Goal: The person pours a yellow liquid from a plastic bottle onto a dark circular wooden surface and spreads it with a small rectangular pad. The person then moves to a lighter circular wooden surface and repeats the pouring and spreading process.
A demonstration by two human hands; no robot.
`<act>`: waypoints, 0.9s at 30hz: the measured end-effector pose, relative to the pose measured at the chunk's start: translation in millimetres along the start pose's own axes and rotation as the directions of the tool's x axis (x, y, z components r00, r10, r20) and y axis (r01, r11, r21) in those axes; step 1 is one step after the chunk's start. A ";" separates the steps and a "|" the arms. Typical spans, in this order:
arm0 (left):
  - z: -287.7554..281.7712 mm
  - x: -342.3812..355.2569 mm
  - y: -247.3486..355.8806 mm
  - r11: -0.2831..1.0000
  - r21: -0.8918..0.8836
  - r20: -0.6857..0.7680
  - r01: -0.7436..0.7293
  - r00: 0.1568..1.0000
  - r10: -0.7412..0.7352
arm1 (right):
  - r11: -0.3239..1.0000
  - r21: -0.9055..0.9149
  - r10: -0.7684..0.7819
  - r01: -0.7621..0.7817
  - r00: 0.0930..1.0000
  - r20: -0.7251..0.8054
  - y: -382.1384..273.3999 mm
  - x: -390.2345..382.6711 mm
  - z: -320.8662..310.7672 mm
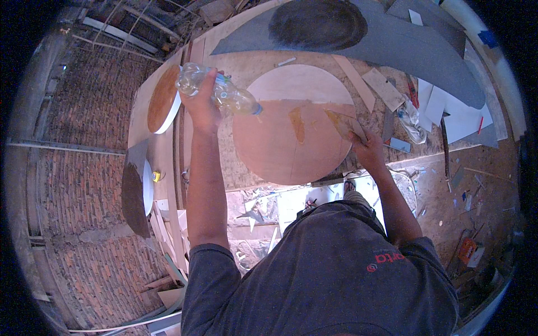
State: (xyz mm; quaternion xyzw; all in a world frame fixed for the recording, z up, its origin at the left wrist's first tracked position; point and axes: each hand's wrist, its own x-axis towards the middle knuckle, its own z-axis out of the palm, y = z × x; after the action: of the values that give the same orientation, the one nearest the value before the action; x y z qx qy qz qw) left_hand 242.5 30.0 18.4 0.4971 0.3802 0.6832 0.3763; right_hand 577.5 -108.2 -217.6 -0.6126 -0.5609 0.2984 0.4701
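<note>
My left hand [203, 109] is wrapped round a clear plastic bottle [232, 96] with a blue neck. The bottle is tipped, its neck pointing right and down over the left part of a large round board [280, 159]. The board lies flat, pale at its far end and pinkish-brown over the rest. A streak of yellowish glue-like liquid [298, 127] lies near its middle. At the board's right side, my right hand [369, 150] grips a thin flat spreader [341, 122] smeared with the same yellow. The spreader's far end is over the board.
Beyond the board lies a dark grey sheet [403, 53] with a blackish oval patch [318, 23]. Offcuts [383, 88], red-handled pliers [413, 94] and a crumpled plastic bag [412, 123] lie to the right. A brown-topped disc [163, 98] and yellow tape measure [156, 176] are on the left.
</note>
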 end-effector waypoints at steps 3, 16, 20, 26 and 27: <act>-7.6 5.1 -1.7 0.998 -0.057 -0.013 0.041 0.999 -0.042 | 1.000 0.009 0.006 -0.006 1.000 0.007 0.7 0.2 0.6; -32.0 17.4 -4.4 0.954 -0.242 -0.020 0.176 0.982 -0.186 | 1.000 0.025 0.019 -0.020 1.000 0.016 13.2 -2.0 1.4; -24.0 12.5 3.9 0.969 -0.185 0.016 0.165 0.986 -0.165 | 0.999 0.038 -0.002 0.001 1.000 0.021 9.1 -0.6 -2.0; -19.4 13.5 10.8 0.973 -0.162 0.060 0.163 0.986 -0.155 | 1.000 0.014 0.003 -0.004 1.000 0.014 7.6 -0.4 -2.2; -18.5 14.0 11.5 0.971 -0.172 0.072 0.164 0.986 -0.154 | 1.000 -0.002 0.007 -0.007 1.000 0.008 12.6 -0.4 -0.9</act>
State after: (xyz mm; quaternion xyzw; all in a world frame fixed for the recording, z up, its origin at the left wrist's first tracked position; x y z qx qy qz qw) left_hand 219.9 34.9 30.2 0.4491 0.3453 0.6674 0.4834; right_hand 583.3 -107.9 -228.8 -0.6138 -0.5610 0.3017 0.4664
